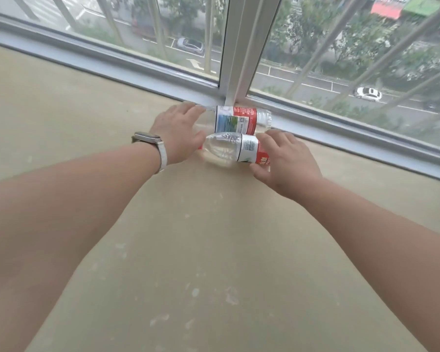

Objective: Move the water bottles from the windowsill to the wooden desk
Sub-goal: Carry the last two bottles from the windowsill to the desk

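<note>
Water bottles, near [235, 151] and far [241, 120], are laid side by side, long axes left-right, on the windowsill [87, 123]; near one is gripped by right hand [285, 161], left hand [178, 133] is spread open.

Two water bottles lie on their sides on your windowsill [87, 110]: the far bottle [239, 120] against the window frame, the near bottle [231, 149] just in front of it. Each carries one red-and-white label. Two hands are at them, your left hand [178, 133] and your right hand [285, 161]. One watch [150, 146] sits on your left wrist. Beyond the glass, two cars are visible on the road below.
</note>
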`<state>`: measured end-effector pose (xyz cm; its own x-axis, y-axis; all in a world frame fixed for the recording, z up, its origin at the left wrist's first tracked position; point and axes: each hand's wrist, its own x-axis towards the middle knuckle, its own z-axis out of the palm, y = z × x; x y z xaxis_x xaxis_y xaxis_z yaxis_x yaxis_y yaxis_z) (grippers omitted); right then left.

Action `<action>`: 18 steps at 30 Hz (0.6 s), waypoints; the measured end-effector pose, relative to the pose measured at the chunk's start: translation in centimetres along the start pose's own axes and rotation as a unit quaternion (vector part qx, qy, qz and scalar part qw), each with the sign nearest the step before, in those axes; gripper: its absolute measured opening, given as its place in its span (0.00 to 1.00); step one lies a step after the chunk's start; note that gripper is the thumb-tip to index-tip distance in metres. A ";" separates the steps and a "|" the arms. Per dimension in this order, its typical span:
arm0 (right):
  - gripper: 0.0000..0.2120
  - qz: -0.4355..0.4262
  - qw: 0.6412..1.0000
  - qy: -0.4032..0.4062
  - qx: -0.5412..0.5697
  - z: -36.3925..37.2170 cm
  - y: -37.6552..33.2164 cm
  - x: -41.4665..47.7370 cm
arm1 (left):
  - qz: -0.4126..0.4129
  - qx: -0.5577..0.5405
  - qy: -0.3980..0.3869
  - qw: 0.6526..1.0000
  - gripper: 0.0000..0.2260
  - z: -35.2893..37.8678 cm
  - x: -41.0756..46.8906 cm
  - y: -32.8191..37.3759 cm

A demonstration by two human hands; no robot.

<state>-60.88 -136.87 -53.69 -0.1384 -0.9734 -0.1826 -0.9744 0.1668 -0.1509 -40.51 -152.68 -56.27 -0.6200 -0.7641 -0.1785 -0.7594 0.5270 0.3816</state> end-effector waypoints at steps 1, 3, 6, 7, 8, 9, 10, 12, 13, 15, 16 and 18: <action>0.30 -0.003 1.000 -0.001 -0.001 0.4 0.1 0.5 | -0.001 -0.009 0.001 1.000 0.26 0.3 0.5 -0.1; 0.30 -0.010 1.000 -0.011 -0.005 1.3 0.2 1.5 | -0.008 -0.025 0.000 1.000 0.26 0.7 1.4 -0.5; 0.30 -0.017 1.000 -0.016 -0.007 2.4 0.2 2.2 | -0.006 -0.038 -0.014 0.999 0.26 1.2 2.1 -0.7; 0.31 -0.019 1.000 -0.015 -0.009 2.6 0.1 2.3 | -0.005 -0.045 -0.014 0.999 0.27 1.3 2.2 -0.7; 0.31 -0.021 1.000 -0.016 -0.014 2.7 0.1 2.5 | -0.004 -0.049 -0.015 0.999 0.27 1.4 2.4 -0.7; 0.32 -0.022 0.999 -0.020 -0.022 2.9 0.1 2.7 | -0.005 -0.052 -0.020 0.998 0.28 1.4 2.5 -0.7; 0.33 -0.022 0.999 -0.028 -0.032 3.1 0.2 2.9 | -0.009 -0.056 -0.030 0.998 0.29 1.4 2.6 -0.8; 0.35 -0.025 0.997 -0.044 -0.054 3.6 0.1 3.1 | -0.024 -0.068 -0.057 0.996 0.32 1.4 2.8 -1.0; 0.34 -0.027 0.996 -0.047 -0.065 3.8 0.1 3.1 | -0.030 -0.072 -0.064 0.995 0.33 1.5 2.7 -1.0; 0.33 -0.028 0.996 -0.045 -0.070 3.9 -0.1 3.0 | -0.038 -0.085 -0.066 0.993 0.34 1.4 2.5 -0.9; 0.31 -0.026 0.997 -0.043 -0.066 3.9 -0.2 2.9 | -0.042 -0.096 -0.065 0.992 0.34 1.4 2.3 -0.7; 0.29 -0.022 0.997 -0.045 -0.052 3.8 -0.4 2.3 | -0.048 -0.119 -0.062 0.990 0.33 1.0 1.9 -0.2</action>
<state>-60.15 -138.59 -57.77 -0.0825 -0.9605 -0.2656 -0.9930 0.1017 -0.0594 -41.73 -153.87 -57.64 -0.5776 -0.7469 -0.3294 -0.7572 0.3394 0.5581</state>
